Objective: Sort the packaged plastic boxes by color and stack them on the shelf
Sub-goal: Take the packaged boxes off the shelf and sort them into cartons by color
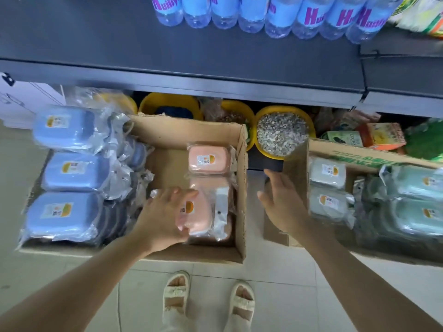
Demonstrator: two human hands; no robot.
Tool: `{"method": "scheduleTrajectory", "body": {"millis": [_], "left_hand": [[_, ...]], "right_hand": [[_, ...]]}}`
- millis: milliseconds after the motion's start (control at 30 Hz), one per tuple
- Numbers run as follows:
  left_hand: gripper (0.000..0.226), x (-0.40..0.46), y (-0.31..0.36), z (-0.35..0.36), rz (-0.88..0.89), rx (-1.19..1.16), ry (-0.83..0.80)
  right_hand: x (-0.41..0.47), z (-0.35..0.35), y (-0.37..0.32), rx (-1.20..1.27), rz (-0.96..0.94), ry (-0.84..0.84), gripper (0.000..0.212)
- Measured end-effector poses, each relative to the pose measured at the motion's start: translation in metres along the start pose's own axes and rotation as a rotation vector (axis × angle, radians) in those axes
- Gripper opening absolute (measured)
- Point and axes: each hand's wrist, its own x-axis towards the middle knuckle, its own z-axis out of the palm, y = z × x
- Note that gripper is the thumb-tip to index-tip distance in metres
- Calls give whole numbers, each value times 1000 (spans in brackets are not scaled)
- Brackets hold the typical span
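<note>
A cardboard box (241,212) on the floor holds pink packaged boxes on its right and blue packaged boxes (72,171) in a row on its left. My left hand (160,219) reaches into it and grips the near pink box (199,216); another pink box (208,160) lies behind. My right hand (282,202) hovers open, fingers spread, over the gap between the two cartons, touching nothing. A second carton (297,164) on the right holds grey-white boxes (327,188) and mint-green boxes (417,202). The dark shelf (191,56) runs above.
Water bottles (275,15) line the shelf's back. Under the shelf stand yellow bowls, one filled with seeds (281,133), plus colourful packets (381,136) at right. A white box (21,101) sits at far left. My sandalled feet (208,300) stand on tiled floor.
</note>
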Motion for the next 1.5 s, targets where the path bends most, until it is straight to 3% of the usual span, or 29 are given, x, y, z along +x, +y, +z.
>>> {"method": "scheduleTrajectory", "body": {"millis": [133,333,500,733,967,1067,1167,1300,1500], "left_hand": [[88,7,-12,26,60,118,-174],[91,34,-15,75,80,115,-155],[86,48,-16,109,121,170,-122],[79,55,-23,110,164,34,-237],[74,50,-16,105,133,145,-265],[70,38,-11,87,102,149,-225],[80,22,-11,51,76,181,-124],[76,-3,-16,-15,27,235,-44],[66,-54,-21,-123,-80,240,14]], "right_hand": [[10,28,-33,21,57,-61,63],[11,54,-39,-27,143,-10,78],[9,62,-35,20,112,50,78],[7,66,-32,67,111,76,75],[6,67,-32,-79,112,36,80],[4,60,-37,-217,140,-34,80],[0,46,-47,-302,132,-46,76],[-16,15,-79,-473,7,-23,75],[-42,-35,-159,-512,-159,-65,65]]}}
